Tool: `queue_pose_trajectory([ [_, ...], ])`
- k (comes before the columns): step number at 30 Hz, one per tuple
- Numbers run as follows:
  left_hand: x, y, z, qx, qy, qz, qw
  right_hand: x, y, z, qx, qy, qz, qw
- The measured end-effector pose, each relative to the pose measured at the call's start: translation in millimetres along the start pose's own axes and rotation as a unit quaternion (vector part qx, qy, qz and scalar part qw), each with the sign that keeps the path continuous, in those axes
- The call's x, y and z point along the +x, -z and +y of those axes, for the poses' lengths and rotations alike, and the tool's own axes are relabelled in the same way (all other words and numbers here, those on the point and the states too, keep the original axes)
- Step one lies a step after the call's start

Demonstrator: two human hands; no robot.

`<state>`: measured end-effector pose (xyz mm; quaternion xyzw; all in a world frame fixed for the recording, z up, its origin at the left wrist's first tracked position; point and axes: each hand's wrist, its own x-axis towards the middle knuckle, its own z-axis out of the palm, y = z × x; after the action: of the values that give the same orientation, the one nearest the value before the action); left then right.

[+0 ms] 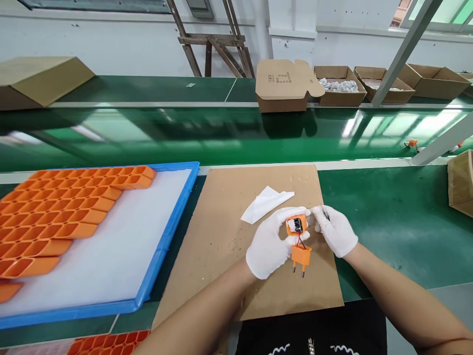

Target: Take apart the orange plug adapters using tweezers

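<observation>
My left hand [271, 241], in a white glove, grips a small orange charger housing [289, 228] by its sides. Dark parts and something white show inside its open face. Red and black wires run down from it to an orange two-pin plug piece [301, 255], which hangs below the fingers with its pins downward. My right hand [334, 230], gloved too, is closed in a pinch close beside the left fingertips. A thin dark bit shows at its fingers; I cannot tell what it is. A folded white cloth or paper [266, 203] lies just beyond my left hand.
Under my hands is a cardboard sheet [221, 222] on the green bench. To the left, a blue-rimmed tray [168, 236] holds rows of orange housings [74, 212]. Across the green belt [185, 143] stand cardboard boxes [284, 84], one with white pieces [340, 86]. A metal post [406, 54] rises at right.
</observation>
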<state>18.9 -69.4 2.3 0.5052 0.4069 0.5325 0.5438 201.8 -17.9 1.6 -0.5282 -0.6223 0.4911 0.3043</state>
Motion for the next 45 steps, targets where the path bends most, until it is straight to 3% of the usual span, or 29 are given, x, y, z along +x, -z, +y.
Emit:
queue_pose_trajectory([
  [4,0,4.2,-3,-0.074,0.015,-0.063,0.995,-8,14,-6,-0.022,0.124,0.033,0.991],
  [6,0,5.3,-3,-0.017,-0.004,-0.061,0.998,-14,18,-11,-0.021,0.19,0.053,0.98],
  [9,0,5.2,-2,0.152,-0.069,-0.021,0.986,-21,18,-16,-0.067,0.267,0.072,0.959],
  [12,0,4.7,0,0.221,-0.111,-0.025,0.969,-22,18,-20,-0.171,0.375,0.081,0.907],
  [15,1,6.6,4,0.212,-0.077,-0.077,0.971,-19,21,-24,-0.268,0.448,0.072,0.85],
  [18,5,10.6,8,0.211,-0.043,-0.144,0.966,-16,24,-27,-0.337,0.457,0.06,0.821],
  [25,8,14.4,12,0.18,-0.024,-0.23,0.956,-17,29,-27,-0.36,0.477,0.066,0.799],
  [38,7,14.4,11,0.158,-0.04,-0.246,0.956,-18,27,-29,-0.369,0.474,0.021,0.799],
  [45,5,14.5,9,0.147,-0.004,-0.249,0.957,-15,22,-28,-0.336,0.516,0.059,0.786],
])
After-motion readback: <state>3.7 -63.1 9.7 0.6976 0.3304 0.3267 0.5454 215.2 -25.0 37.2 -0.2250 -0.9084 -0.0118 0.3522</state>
